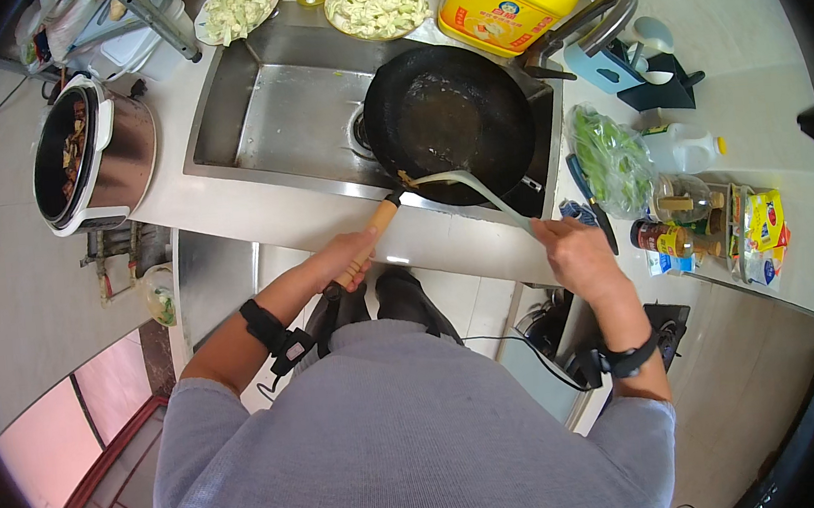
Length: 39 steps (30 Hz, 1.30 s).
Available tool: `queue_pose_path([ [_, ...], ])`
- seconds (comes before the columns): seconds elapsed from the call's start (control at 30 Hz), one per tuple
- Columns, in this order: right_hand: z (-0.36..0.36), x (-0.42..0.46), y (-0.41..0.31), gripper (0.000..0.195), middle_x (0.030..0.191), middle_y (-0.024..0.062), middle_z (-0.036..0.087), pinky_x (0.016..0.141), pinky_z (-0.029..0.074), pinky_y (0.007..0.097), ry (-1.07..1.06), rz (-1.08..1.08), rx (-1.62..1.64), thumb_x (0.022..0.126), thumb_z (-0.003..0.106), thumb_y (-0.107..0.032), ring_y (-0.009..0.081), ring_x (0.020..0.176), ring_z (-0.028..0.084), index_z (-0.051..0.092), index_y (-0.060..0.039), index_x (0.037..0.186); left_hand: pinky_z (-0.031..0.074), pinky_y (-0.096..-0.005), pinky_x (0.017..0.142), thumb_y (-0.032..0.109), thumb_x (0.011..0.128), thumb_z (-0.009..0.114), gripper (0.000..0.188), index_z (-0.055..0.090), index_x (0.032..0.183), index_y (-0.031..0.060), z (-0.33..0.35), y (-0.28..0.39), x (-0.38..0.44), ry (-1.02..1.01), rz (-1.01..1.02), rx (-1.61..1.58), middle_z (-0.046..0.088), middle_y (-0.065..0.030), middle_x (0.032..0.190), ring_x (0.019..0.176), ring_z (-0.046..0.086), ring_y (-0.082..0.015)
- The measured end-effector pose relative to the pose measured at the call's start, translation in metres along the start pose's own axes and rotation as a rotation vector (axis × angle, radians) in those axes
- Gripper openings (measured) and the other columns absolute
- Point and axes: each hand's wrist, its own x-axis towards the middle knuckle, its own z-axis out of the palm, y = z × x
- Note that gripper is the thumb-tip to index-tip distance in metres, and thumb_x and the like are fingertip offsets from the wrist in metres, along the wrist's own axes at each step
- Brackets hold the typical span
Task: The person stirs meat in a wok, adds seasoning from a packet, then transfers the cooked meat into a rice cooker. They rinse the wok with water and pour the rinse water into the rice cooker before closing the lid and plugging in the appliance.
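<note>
My left hand (347,260) grips the wooden handle (371,239) of a black wok (449,116) held over the right side of the sink. Its dark inner surface looks wet. In my right hand (581,253) is the handle of a pale grey-green spatula (477,186). The spatula's head meets the wok's near-left rim, beside a small scrap of brown food (406,178). Part of the spatula's head is hard to make out. A blue-handled knife (591,201) lies on the counter beyond my right hand.
The steel sink (293,119) has a tap (604,19) at its far right corner. Plates of cut cauliflower (378,2) and a yellow oil jug (509,5) line its back. An uncovered cooker (115,149) with brown food stands left; bagged greens (613,163) and bottles (667,237) are right.
</note>
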Motion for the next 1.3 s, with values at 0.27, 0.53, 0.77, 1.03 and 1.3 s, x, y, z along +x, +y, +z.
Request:
queue_pose_path([
  [0.27, 0.086, 0.091, -0.014, 0.039, 0.089, 0.0111, 0.061, 0.062, 0.053, 0.033, 0.087, 0.176, -0.147, 0.075, 0.055, -0.004, 0.026, 0.079, 0.063, 0.056, -0.0035, 0.114, 0.039, -0.0264, 0.035, 0.051, 0.091, 0.045, 0.047, 0.047, 0.086, 0.0048, -0.002, 0.002, -0.001, -0.007, -0.001, 0.0, 0.046, -0.0028, 0.065, 0.042, 0.046, -0.0128],
  [0.53, -0.001, 0.042, -0.019, 0.044, 0.086, 0.028, 0.062, 0.073, 0.048, 0.0429, -0.145, 0.526, 0.75, 0.085, 0.054, -0.018, 0.0396, 0.084, 0.061, 0.049, 0.0005, 0.125, 0.041, -0.0274, 0.038, 0.052, 0.09, 0.047, 0.046, 0.047, 0.084, 0.0064, -0.004, -0.003, 0.0, -0.012, 0.025, 0.019, 0.046, -0.0026, 0.066, 0.044, 0.047, -0.0133],
  [0.77, 0.006, 0.027, -0.049, 0.045, 0.085, 0.0273, 0.062, 0.071, 0.048, 0.0423, -0.233, 0.403, 0.642, 0.083, 0.056, -0.014, 0.0412, 0.082, 0.061, 0.048, 0.0044, 0.124, 0.041, -0.027, 0.039, 0.052, 0.09, 0.047, 0.046, 0.048, 0.084, 0.0063, 0.0, 0.003, -0.003, 0.013, -0.015, 0.036, 0.046, -0.0025, 0.066, 0.045, 0.048, -0.0131],
  [1.03, 0.04, 0.043, -0.018, 0.039, 0.079, 0.0171, 0.06, 0.062, 0.05, 0.0432, -0.037, 0.424, 0.054, 0.084, 0.055, -0.02, 0.0337, 0.07, 0.063, 0.054, -0.0144, 0.123, 0.041, -0.0271, 0.039, 0.054, 0.09, 0.047, 0.049, 0.048, 0.085, 0.005, -0.005, 0.0, 0.001, 0.02, 0.009, 0.044, 0.047, -0.003, 0.067, 0.045, 0.047, -0.0126],
  [1.3, 0.005, -0.011, -0.021, 0.04, 0.078, 0.0166, 0.059, 0.058, 0.05, 0.0413, -0.176, 0.341, 0.049, 0.082, 0.056, -0.017, 0.0323, 0.067, 0.061, 0.057, -0.0182, 0.122, 0.039, -0.0264, 0.034, 0.058, 0.088, 0.047, 0.053, 0.046, 0.08, 0.0059, 0.002, -0.002, 0.001, 0.073, 0.073, 0.111, 0.045, -0.0023, 0.063, 0.042, 0.045, -0.0115],
])
